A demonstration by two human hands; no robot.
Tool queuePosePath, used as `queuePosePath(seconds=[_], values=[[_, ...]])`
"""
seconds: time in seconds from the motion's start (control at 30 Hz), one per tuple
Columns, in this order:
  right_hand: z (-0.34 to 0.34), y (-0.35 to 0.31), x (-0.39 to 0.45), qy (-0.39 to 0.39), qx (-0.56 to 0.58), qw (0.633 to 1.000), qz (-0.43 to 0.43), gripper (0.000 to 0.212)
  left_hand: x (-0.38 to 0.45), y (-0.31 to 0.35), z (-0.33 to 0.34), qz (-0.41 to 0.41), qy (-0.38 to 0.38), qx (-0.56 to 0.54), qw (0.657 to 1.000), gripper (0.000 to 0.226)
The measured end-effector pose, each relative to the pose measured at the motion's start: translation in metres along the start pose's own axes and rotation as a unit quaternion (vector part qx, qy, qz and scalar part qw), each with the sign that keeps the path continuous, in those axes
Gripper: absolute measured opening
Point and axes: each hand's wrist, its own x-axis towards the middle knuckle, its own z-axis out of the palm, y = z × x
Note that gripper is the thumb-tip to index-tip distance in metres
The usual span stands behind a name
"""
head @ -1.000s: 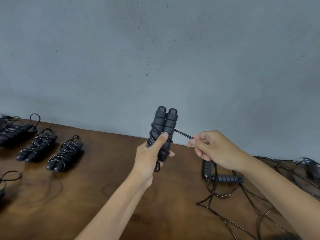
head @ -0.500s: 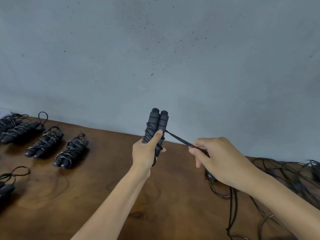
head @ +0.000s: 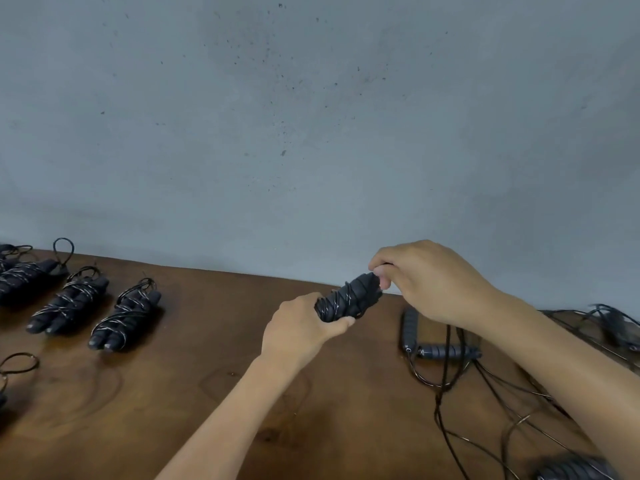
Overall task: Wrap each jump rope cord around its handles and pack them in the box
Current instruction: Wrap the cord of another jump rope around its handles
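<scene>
Left hand [head: 300, 330] grips handles [head: 349, 299]; right hand [head: 429, 282] pinches tip.

- you've got four wrapped jump rope bundles [head: 126, 315] lined up on the left
- one bundle [head: 348, 299] in your hands
- two hands

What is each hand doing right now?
Left hand: grips the wrapped handles.
Right hand: pinches at the bundle's far end.
</scene>
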Motion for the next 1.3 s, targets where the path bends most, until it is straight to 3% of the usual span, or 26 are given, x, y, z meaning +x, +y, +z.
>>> queuePosePath(seconds=[0.23, 0.5, 0.57, 0.77, 0.83, 1.0, 1.17, 1.3], values=[[-0.006, 0.038, 0.01, 0.029, 0.099, 0.995, 0.015, 0.012, -0.004, 0.007, 0.005, 0.079, -0.072, 0.022, 0.994, 0.053], [0.009, 0.063, 0.011, -0.024, 0.271, 0.961, 0.046, 0.013, -0.017, 0.008, -0.003, 0.144, -0.113, -0.117, 0.976, 0.058], [0.022, 0.068, 0.008, -0.042, 0.307, 0.949, 0.053, 0.014, -0.018, 0.008, -0.002, 0.144, -0.12, -0.152, 0.97, 0.05], [0.045, 0.072, 0.0, -0.067, 0.361, 0.928, 0.063, 0.035, -0.025, 0.013, -0.003, 0.087, -0.145, -0.289, 0.942, 0.019], [0.047, 0.069, -0.002, -0.072, 0.357, 0.929, 0.06, 0.03, -0.026, 0.014, -0.002, 0.055, -0.133, -0.331, 0.933, 0.015], [0.046, 0.059, -0.003, -0.085, 0.34, 0.936, 0.028, 0.024, -0.026, 0.014, 0.006, 0.0, -0.104, -0.431, 0.896, 0.048], [0.036, 0.053, -0.005, -0.093, 0.3, 0.949, 0.032, 0.024, -0.027, 0.021, 0.012, -0.078, -0.095, -0.516, 0.847, 0.051], [0.028, 0.052, -0.007, -0.082, 0.206, 0.975, 0.034, 0.027, -0.021, 0.02, 0.019, -0.13, -0.071, -0.566, 0.811, 0.067]])
